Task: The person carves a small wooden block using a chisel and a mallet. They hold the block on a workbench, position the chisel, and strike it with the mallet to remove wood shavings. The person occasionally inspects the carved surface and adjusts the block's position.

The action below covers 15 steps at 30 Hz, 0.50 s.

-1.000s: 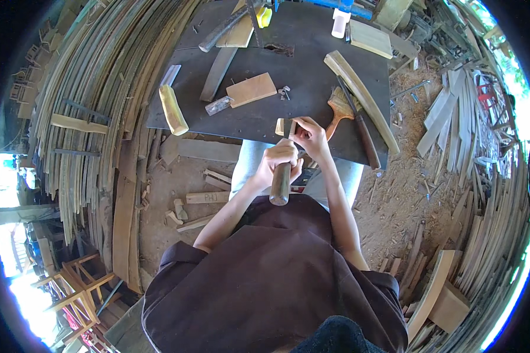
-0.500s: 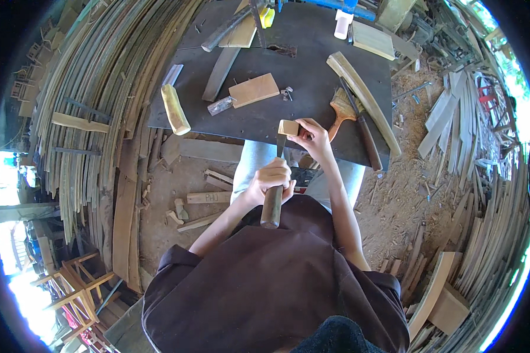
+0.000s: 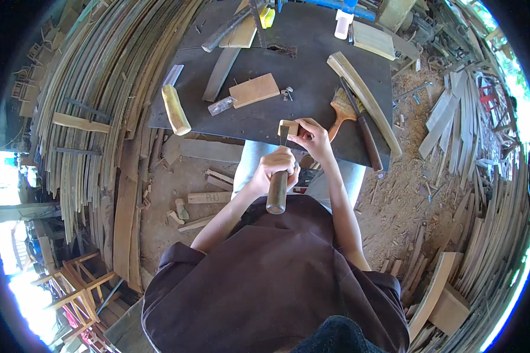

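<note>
Small wood block [image 3: 289,126] pinched in right hand [image 3: 312,138] at table's near edge [image 3: 218,130]; chisel [image 3: 278,182] gripped in left hand [image 3: 275,167], long axis running near-to-far, blade at block.

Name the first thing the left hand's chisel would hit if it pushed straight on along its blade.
Most likely the small wood block pinched by the right hand: the chisel in the left hand points at it, its tip apparently touching already.

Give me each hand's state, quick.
Left hand: closed on the chisel.
Right hand: holding the small wooden block at the table edge.
</note>
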{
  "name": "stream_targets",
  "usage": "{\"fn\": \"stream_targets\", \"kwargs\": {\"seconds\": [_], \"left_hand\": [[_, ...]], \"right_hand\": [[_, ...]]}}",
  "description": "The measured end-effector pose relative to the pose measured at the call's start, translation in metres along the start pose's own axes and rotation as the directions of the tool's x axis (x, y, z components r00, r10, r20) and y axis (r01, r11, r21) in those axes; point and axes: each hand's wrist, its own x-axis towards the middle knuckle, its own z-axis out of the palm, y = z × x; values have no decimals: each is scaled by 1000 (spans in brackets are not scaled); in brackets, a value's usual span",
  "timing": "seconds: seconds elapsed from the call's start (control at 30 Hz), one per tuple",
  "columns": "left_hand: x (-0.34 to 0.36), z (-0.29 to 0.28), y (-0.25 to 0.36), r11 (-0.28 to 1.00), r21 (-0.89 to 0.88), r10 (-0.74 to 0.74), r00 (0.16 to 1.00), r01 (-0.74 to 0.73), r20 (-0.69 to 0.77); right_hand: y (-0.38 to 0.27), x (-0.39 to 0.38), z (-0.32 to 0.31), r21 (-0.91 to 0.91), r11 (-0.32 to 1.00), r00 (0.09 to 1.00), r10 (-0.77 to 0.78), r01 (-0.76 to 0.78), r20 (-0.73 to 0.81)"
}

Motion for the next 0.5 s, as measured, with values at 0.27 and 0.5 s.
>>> {"fn": "stream_targets", "kwargs": {"seconds": [0.27, 0.5], "left_hand": [[-6, -1, 2, 1000, -7, -18, 999, 18, -27], [-4, -2, 7, 1000, 9, -1, 1000, 1, -17]], "right_hand": [[1, -1, 1, -10, 1000, 1000, -15, 14, -21], [-7, 0, 0, -9, 999, 999, -33, 32, -8]]}}
